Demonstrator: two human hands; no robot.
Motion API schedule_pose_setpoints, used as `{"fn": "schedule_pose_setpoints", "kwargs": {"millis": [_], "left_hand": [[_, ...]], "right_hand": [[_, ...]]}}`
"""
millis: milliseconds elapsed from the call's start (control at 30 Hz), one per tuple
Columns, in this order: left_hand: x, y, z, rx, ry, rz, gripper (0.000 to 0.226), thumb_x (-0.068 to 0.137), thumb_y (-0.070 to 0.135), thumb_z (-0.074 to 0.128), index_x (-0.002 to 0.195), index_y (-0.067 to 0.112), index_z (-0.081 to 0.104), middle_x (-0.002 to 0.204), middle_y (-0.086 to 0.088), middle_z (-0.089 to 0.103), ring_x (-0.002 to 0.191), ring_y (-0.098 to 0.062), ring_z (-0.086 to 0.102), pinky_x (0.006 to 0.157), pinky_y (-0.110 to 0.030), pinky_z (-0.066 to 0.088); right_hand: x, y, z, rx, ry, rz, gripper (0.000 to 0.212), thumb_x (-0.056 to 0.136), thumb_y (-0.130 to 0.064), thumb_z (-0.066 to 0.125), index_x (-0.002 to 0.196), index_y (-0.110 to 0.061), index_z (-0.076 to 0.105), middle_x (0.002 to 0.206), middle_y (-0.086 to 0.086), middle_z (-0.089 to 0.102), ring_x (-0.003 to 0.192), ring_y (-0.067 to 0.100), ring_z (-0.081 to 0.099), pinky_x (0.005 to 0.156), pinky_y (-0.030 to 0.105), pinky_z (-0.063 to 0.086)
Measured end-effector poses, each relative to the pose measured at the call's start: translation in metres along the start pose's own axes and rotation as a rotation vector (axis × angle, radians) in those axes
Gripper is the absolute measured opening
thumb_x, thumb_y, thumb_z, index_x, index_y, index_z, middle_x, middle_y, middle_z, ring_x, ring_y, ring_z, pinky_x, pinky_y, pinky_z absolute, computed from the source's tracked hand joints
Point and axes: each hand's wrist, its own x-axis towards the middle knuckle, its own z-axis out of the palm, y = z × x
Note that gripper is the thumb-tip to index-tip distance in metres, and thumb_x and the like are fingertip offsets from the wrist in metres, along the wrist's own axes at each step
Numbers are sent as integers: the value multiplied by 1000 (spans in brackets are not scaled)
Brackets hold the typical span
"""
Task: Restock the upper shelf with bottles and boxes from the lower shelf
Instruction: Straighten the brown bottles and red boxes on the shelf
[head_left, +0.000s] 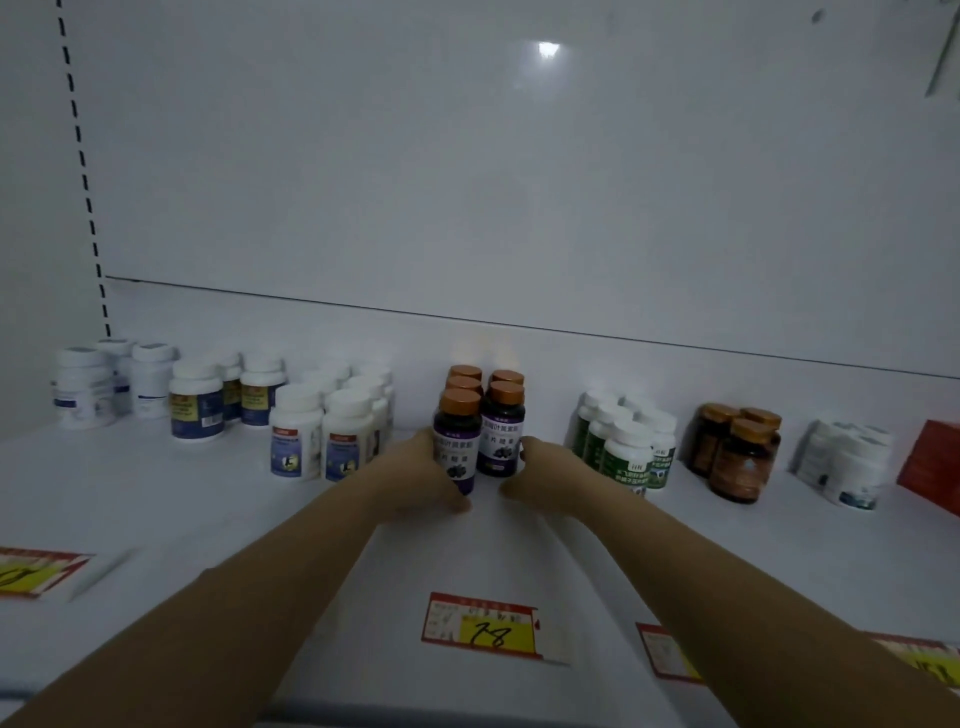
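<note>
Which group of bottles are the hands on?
The centre group, purple-labelled bottles with copper caps: left hand and right hand clasp them from both sides.

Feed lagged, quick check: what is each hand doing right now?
Left hand: holds the front-left purple bottle.
Right hand: against the front-right purple bottle; grip cannot be told.

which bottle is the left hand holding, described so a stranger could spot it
On the white shelf, bottle groups line the back wall; find the middle group, five dark bottles with copper caps and purple labels. The one meant is the front-left bottle, nearest the camera. Unlike its four twins, it has the left hand wrapped round its side.
</note>
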Motion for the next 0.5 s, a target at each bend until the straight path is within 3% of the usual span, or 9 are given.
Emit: {"fn": "schedule_pose_setpoints", "kwargs": {"millis": [133,333,500], "left_hand": [[5,-3,4,-29,25,21,73,72,6,76,135,16,39,136,-5,51,125,-24,48,105,-35,38],[7,-4,3,-19,14,7,74,73,7,75,136,15,39,138,-7,50,126,-25,48,109,-38,38],[-10,4,5,69,143,-77,88,78,14,73,146,6,17,149,-14,32,135,-29,36,106,-36,36]], "right_hand": [[2,-2,0,12,11,-4,45,94,-17,52,136,-5,43,139,15,50,125,28,50,101,28,41],[0,-4,1,4,18,-4,44,95,-17,51,136,-4,42,138,15,50,125,28,50,100,28,41],[-13,-6,-23,30,116,-31,47,95,-18,50,138,0,38,140,16,48,126,29,48,99,31,41]]}}
